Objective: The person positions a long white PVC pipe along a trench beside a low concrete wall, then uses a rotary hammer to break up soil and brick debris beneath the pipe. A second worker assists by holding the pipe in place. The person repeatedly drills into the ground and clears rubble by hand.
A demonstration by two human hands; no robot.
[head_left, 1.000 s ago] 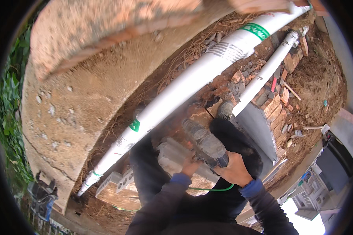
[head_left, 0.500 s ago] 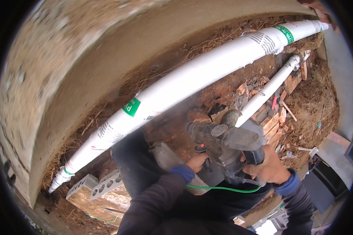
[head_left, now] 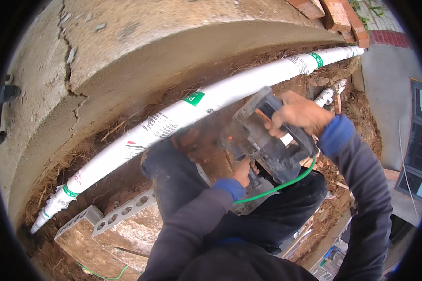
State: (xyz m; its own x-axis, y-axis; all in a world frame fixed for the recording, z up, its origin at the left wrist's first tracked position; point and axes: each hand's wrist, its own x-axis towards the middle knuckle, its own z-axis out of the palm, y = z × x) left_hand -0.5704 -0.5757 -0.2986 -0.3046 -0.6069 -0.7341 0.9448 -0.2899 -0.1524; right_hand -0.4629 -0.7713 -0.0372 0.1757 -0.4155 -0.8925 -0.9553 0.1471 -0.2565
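Observation:
A dusty grey power hammer point(head_left: 279, 157) with a green cord point(head_left: 290, 183) is held between my knees, over the trench. My right hand point(head_left: 301, 111) is wrapped round its rear handle, fingers curled through the loop. Lower down, my left hand point(head_left: 244, 172) is closed on the dark side handle. The tool's working end is hidden by its body and by dust. Just beyond it, a thick white plastic pipe point(head_left: 229, 90) with green labels runs diagonally across the trench. Behind my right hand shows the end of a thinner white pipe point(head_left: 324, 97).
A cracked concrete slab edge point(head_left: 173, 58) borders the trench's far side. Hollow blocks point(head_left: 124, 215) stand at the lower left. Bricks point(head_left: 335, 16) lie on the slab at the far right. Loose soil point(head_left: 361, 122) and rubble lie on the right, before a grey wall point(head_left: 388, 75).
The hammer has tipped over, its rear handle rising. My right hand has moved up with it, away from me. My left hand keeps its hold. The view has shifted, showing more slab.

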